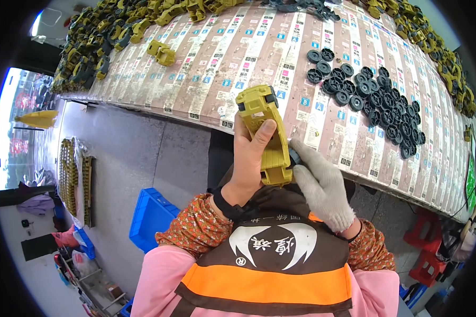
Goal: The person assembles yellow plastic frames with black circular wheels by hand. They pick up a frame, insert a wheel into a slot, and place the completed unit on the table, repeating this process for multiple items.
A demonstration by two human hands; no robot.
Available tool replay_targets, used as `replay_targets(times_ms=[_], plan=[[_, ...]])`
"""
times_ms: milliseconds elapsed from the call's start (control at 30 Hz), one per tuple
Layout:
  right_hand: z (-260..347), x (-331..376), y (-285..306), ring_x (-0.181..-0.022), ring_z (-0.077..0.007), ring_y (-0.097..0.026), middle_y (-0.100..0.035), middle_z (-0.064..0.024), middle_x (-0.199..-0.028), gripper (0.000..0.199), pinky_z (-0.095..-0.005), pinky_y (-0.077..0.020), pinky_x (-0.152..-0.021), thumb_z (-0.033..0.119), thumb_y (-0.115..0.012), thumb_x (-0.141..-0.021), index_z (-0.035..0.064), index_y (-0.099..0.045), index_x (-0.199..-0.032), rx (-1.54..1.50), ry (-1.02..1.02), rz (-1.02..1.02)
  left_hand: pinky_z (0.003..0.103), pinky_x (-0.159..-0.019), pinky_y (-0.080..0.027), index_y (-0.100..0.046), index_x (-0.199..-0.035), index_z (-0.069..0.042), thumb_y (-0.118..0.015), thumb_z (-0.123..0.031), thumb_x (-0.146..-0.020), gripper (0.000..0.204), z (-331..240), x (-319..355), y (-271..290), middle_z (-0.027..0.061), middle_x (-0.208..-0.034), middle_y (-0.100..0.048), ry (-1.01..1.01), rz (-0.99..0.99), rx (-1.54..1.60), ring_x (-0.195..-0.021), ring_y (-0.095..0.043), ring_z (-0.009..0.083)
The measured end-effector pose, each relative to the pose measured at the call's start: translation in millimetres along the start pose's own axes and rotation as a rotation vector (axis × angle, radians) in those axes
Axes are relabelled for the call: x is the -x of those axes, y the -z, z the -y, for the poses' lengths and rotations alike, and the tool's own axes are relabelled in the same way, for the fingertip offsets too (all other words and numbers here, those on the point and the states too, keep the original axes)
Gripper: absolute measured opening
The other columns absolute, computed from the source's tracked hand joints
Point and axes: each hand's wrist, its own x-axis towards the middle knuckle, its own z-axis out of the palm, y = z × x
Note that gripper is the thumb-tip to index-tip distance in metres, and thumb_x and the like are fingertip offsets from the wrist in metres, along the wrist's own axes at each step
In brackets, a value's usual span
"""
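- One yellow toy-truck body (276,154) sits in hand at the table (195,92) edge
- Left hand (246,161) wraps its side, thumb across
- Gloved right hand (323,186), part-closed, pinches a dark wheel-like part (294,157) beside it
- Likely light, stiff plastic; best gripped along the long sides

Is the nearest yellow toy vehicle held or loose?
Held: the left hand grips the yellow toy vehicle, thumb across it; gloved right hand alongside.

Heaped yellow-and-black plastic vehicle bodies (111,34) and round black plastic wheels (391,108) lie on a long, stripe-covered worktable (195,79) in an assembly workshop, a blue plastic crate (138,219) on its grey floor (135,145).
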Motion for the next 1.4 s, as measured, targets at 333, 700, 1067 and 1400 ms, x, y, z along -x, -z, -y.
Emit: replay_targets(times_ms=[333,700,1067,1400], plan=[[11,1,-6,-0.135,-0.0462,-0.061,-0.061,-0.0346,-0.14,0.084,-0.0445,-0.0484,-0.112,0.0,-0.062,-0.082,-0.0056,-0.035,-0.162,0.114,0.035,0.081,0.036,-0.109,-0.051,-0.024,-0.159,-0.007,-0.075,0.002,-0.096,0.082,9,5,-15,0.0095,-0.145,-0.053,-0.365,0.076,-0.157,-0.127,-0.061,0.0189],[53,-41,7,-0.123,-0.0407,-0.069,-0.069,-0.0258,-0.127,0.082,-0.0447,-0.054,-0.103,0.021,-0.081,-0.083,0.0046,-0.045,-0.155,0.063,-0.232,0.137,0.035,-0.11,-0.049,-0.022,-0.157,-0.009,-0.072,0.0,-0.099,0.077,9,-15,-22,0.0099,-0.145,-0.05,-0.386,0.108,-0.154,-0.131,-0.057,0.0182],[0,-184,179,-0.064,-0.0158,-0.064,-0.067,-0.0057,-0.081,0.037,-0.0293,-0.0537,-0.057,0.037,-0.076,-0.093,0.0043,-0.073,-0.11,-0.363,-0.323,-0.233,0.029,-0.095,-0.043,-0.045,-0.153,-0.013,-0.062,-0.022,-0.108,0.049,-40,-83,50,0.0033,-0.127,-0.061,0.029,0.048,-0.421,-0.114,-0.055,0.0101],[-21,-307,384,-0.119,-0.0227,-0.059,-0.058,-0.01,-0.141,0.066,-0.0407,-0.0521,-0.096,0.039,-0.074,-0.099,0.0037,-0.053,-0.15,-0.158,-0.01,-0.679,0.034,-0.091,-0.051,-0.058,-0.135,-0.007,-0.073,-0.007,-0.095,0.043,-93,-198,181,0.0092,-0.113,-0.062,-0.582,-0.41,-0.945,-0.102,-0.061,0.0207]])
